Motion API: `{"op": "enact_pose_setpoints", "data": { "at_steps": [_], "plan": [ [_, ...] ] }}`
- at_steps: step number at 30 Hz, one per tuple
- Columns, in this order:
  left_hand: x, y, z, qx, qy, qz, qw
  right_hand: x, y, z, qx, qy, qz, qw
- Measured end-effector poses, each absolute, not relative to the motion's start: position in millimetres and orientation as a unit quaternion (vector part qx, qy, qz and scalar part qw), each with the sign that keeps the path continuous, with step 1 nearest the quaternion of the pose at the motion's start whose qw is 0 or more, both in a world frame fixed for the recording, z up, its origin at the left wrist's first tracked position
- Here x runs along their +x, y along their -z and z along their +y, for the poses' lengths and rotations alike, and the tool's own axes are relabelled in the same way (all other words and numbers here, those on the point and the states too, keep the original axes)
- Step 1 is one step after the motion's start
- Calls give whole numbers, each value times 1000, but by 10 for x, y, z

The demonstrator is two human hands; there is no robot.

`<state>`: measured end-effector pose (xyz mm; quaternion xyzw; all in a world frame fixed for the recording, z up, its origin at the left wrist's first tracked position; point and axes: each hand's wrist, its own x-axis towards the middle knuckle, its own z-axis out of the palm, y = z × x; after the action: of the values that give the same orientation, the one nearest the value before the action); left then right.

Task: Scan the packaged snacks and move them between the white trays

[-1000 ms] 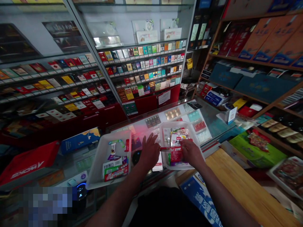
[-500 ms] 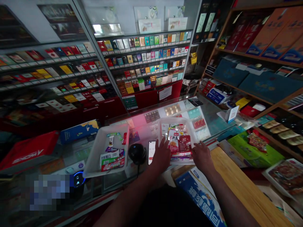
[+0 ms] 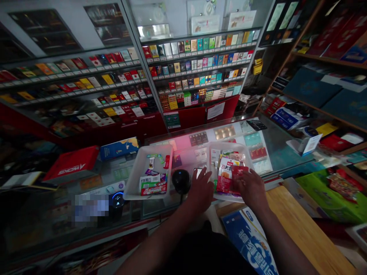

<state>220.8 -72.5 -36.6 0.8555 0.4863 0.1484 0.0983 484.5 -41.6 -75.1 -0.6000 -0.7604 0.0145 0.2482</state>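
Two bare hands were at work over a shop's glass-topped surface (image 3: 279,151). The right hand (image 3: 252,190) curved down onto a red packet (image 3: 239,172) with its fingers lying across it, though in this dim view I could not tell whether it gripped the packet or only rested there. That packet lay with other sealed snack packets (image 3: 226,177) inside a white plastic tray (image 3: 229,144), which sat between the two hands.

The left hand (image 3: 201,190) was open, its fingers spread and pointing away from the person, just beside that tray's left rim. Its fingertips (image 3: 200,175) overlapped a smartphone (image 3: 198,172), mostly hidden beneath them. Just left of this hand stood a round black device (image 3: 181,181) with a cable running down from it.

Farther left, a second white tray (image 3: 156,146) held small packets and tubes (image 3: 151,187) (mostly green, white and red). Beyond it lay a blue box (image 3: 119,149) and a red box (image 3: 73,162). A calculator (image 3: 256,125) sat at the far end of the glass, while a wooden board (image 3: 304,229) ran along the right side, above a blue-printed carton (image 3: 249,244). Cigarette packs (image 3: 195,65) lined the glass-fronted shelves ahead.
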Motion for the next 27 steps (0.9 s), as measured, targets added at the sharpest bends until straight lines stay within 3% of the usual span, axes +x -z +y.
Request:
{"op": "enact_pose_setpoints", "data": {
  "at_steps": [7,15,22,27],
  "plan": [
    [1567,234,-901,810,-227,533,91,4077,483,-344,-548,-34,-786,285],
    [655,97,-1103,737,-173,646,95,3121,237,-427,-480,-74,-818,310],
    [-6,235,-1119,709,-97,691,99,2410,153,-516,-437,-113,-850,271],
    [-296,339,-1036,710,2,694,122,1857,225,-575,-396,-133,-890,181]
  ]
}}
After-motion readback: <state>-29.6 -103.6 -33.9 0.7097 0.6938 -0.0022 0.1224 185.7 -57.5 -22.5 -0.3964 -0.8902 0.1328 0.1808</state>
